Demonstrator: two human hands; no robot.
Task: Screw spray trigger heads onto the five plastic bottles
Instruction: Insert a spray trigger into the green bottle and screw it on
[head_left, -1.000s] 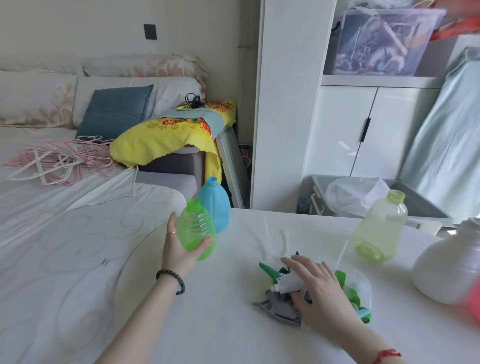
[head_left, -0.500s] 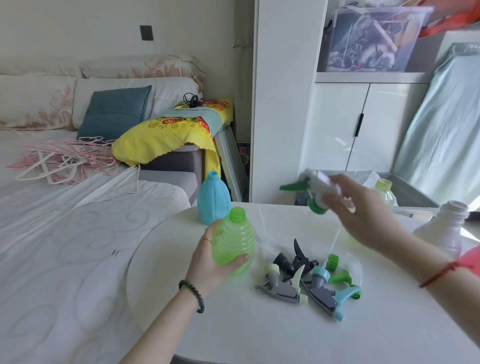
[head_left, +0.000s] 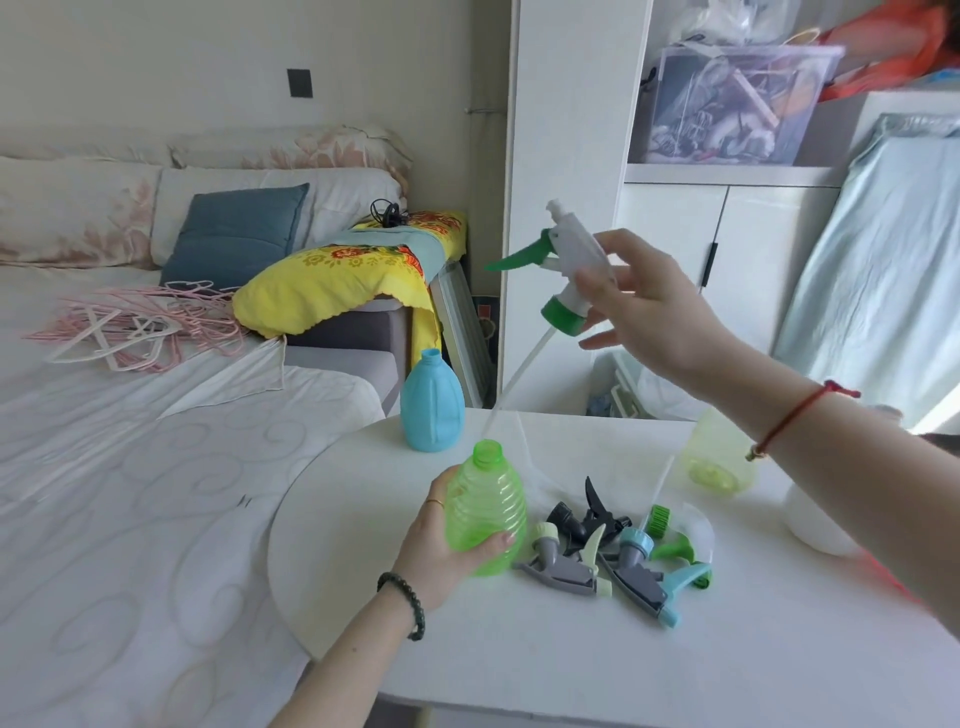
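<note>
My left hand (head_left: 436, 545) grips a ribbed green bottle (head_left: 485, 506) that stands open-necked on the white table (head_left: 519, 660). High above the table, my right hand (head_left: 649, 306) holds a white spray trigger head (head_left: 569, 260) with a green lever and collar. Its clear dip tube (head_left: 511, 384) slants down toward the green bottle's neck without reaching it. A blue bottle (head_left: 432, 402) stands at the table's far edge. A yellow-green bottle (head_left: 719, 457) and a white bottle (head_left: 815, 525) sit partly hidden behind my right forearm. Several loose trigger heads (head_left: 618, 551) lie in a pile beside the green bottle.
A bed with white covers (head_left: 130, 467) borders the table on the left, with pink hangers (head_left: 135, 332) and pillows on it. A white cabinet (head_left: 571, 156) stands behind the table, with a clear storage box (head_left: 727, 104) on top of its lower part.
My right hand has picked the white and green trigger head out of the pile and raised it high. My left hand has brought the green bottle nearer, next to the pile.
</note>
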